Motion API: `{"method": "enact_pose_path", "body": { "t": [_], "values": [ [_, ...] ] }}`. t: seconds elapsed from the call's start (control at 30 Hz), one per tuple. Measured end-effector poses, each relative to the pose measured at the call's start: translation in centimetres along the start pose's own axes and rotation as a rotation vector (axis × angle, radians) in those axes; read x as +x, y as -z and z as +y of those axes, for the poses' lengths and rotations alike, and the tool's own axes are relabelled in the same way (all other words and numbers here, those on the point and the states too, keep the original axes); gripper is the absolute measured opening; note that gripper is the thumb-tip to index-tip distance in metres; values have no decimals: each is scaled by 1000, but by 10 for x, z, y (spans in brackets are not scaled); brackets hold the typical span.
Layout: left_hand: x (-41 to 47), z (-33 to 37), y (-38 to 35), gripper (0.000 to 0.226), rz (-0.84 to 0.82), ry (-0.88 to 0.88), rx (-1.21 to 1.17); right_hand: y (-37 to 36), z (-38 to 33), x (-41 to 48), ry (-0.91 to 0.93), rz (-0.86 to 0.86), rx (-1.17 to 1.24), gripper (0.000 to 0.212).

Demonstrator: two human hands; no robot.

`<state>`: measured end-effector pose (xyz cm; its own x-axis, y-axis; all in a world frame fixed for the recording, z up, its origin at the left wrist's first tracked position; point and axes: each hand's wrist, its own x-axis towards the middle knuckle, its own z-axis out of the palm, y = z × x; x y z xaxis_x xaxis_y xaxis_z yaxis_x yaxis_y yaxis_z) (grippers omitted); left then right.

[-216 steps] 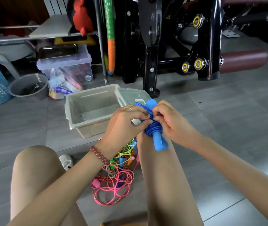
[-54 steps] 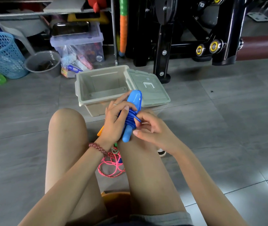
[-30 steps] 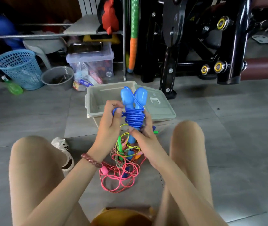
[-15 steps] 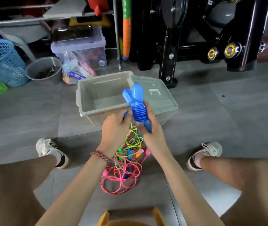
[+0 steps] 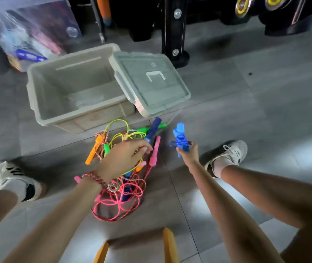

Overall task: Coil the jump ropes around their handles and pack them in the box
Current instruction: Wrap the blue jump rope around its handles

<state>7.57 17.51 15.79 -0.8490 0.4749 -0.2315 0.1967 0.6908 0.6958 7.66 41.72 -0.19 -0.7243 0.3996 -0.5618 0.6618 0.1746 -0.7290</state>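
The right hand (image 5: 187, 151) is closed around the blue jump rope (image 5: 180, 140), its cord coiled tightly about the paired handles; the bundle is held above the floor, in front of the box (image 5: 56, 114) and just off its near right corner, not inside it; the box stands open, its lid (image 5: 151, 82) leaning on its right rim; the left hand (image 5: 126, 156), fingers loosely curled and gripping nothing that can be seen, hovers over the tangled pile of ropes (image 5: 121, 186) lying on the floor in front of the box.
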Motion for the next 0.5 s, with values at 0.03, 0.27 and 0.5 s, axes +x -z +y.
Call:
{"method": "enact_pose_path", "body": {
  "t": [0.03,0.27,0.5],
  "values": [
    [-2,-6,-4,21,-19,20,-13,-2,10,19,15,-26,-48,48],
    [-7,-36,-8,21,-53,168,-50,3,3,64,85,-19,-176,54],
    [-18,-62,-7,22,-32,285,-63,-37,-15,11,181,29,-345,60]
  ]
}}
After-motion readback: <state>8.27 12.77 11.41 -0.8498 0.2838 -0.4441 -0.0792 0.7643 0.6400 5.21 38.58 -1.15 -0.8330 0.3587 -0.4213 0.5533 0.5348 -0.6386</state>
